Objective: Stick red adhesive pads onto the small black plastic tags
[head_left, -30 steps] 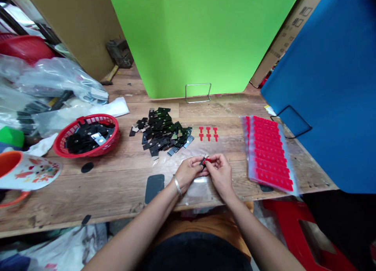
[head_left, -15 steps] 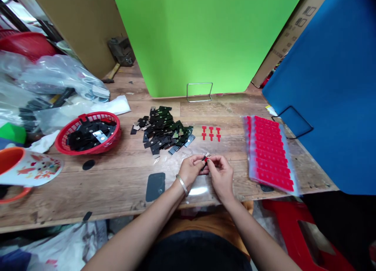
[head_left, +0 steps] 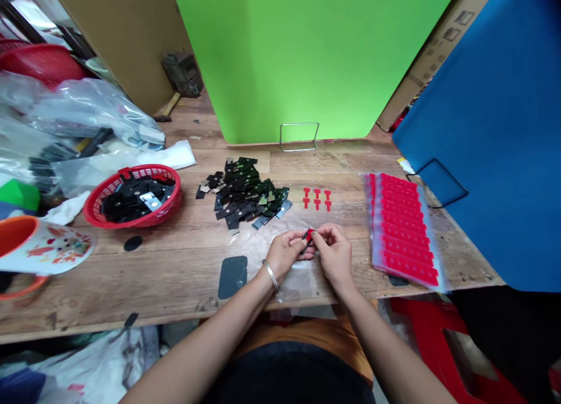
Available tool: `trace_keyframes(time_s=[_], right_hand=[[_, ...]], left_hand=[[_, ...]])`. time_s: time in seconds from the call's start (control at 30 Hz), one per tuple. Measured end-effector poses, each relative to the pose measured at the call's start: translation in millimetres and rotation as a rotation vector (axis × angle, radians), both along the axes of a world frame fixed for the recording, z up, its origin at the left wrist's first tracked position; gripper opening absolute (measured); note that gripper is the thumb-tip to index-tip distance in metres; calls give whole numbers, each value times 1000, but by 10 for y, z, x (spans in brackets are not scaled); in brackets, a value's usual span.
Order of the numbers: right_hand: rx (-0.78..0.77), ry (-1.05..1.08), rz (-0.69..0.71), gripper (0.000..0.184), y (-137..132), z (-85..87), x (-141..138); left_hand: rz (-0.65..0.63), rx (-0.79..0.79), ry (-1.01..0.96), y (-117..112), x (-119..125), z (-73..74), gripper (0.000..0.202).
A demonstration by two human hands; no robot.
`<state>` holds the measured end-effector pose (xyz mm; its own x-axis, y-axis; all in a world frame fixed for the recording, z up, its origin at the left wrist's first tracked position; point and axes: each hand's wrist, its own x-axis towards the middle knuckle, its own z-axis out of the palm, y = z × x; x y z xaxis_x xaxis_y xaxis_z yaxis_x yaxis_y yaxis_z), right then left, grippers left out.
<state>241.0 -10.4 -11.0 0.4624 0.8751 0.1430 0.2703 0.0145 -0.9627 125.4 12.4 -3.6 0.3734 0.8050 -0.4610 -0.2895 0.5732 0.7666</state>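
Observation:
My left hand and my right hand meet over the wooden table, fingers pinched together on one small black plate with a red sticker on it. Just beyond them lie six loose red T-shaped stickers and a heap of black plates. A clear plastic sheet lies under my hands.
A red basket with black plates sits at the left, beside an orange-and-white mug and plastic bags. Sheets of red stickers lie at the right. Green and blue boards stand behind. A dark flat pad lies near my left wrist.
My hands stayed together on the small plate; the red sticker now shows more plainly between my fingertips. The view shifted slightly.

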Motion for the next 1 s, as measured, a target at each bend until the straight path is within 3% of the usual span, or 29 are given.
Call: trace_keyframes(time_s=[0.63,1.0], right_hand=[[-65,80,24,10,34,-126,20],[-89,147,27,17,41,-54,-7]], left_hand=[[-23,22,5,16,-15,-29,23],[17,25,-17,-15,-20,3,26]])
